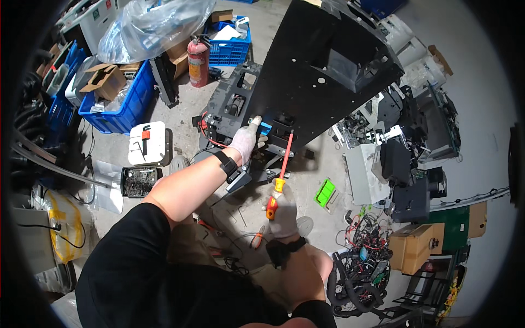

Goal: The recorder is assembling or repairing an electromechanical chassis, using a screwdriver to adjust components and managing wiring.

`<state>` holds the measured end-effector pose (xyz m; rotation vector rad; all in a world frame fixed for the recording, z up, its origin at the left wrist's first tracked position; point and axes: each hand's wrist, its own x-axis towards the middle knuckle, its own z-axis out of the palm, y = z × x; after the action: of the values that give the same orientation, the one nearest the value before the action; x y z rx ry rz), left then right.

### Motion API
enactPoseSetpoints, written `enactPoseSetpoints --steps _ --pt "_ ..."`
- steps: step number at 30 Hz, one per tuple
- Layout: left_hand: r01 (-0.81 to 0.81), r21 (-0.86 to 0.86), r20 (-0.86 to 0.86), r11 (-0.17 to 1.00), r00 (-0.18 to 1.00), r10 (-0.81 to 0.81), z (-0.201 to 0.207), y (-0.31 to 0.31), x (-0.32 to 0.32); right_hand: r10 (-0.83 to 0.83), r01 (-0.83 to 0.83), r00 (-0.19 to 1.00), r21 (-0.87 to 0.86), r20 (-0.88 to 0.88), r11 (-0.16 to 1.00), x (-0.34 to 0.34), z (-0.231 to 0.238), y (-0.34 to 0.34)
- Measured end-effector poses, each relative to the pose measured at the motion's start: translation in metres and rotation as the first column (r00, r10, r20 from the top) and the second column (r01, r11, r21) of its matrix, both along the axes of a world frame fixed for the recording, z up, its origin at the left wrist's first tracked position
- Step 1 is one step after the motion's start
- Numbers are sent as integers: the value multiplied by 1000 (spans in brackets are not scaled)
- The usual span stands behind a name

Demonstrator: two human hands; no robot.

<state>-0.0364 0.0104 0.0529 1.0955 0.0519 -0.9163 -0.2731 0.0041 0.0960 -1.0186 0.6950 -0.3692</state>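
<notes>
A large black metal housing (273,71) stands tilted in front of me, with round holes and an opening in its panel. My left hand (246,141), in a pale glove, grips its near lower end, thumb up and fingers curled beside a small blue part (266,128). In my gloved right hand (284,213) is a screwdriver (279,185) with a red and yellow handle. Its long red shaft points up, the tip at the dark bracket (283,133) on the housing's near end; whether it sits in a screw is too small to tell.
Left lie a white tray with a hex key (156,143), a box of screws (131,182) and a blue crate (128,104). A fire extinguisher (198,65) stands behind. A green tray (325,192), tangled cables (363,249) and a cardboard box (407,249) are right. Pliers (257,239) lie below.
</notes>
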Motion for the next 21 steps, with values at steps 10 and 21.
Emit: enactPoseSetpoints --steps 10,21 --pt "-85 -65 -79 994 994 80 6 -3 -7 -34 43 998 -179 53 983 -9 4 2" --pt "-152 -257 -451 954 892 20 8 -4 -8 125 -116 990 119 -71 986 6 20 -6"
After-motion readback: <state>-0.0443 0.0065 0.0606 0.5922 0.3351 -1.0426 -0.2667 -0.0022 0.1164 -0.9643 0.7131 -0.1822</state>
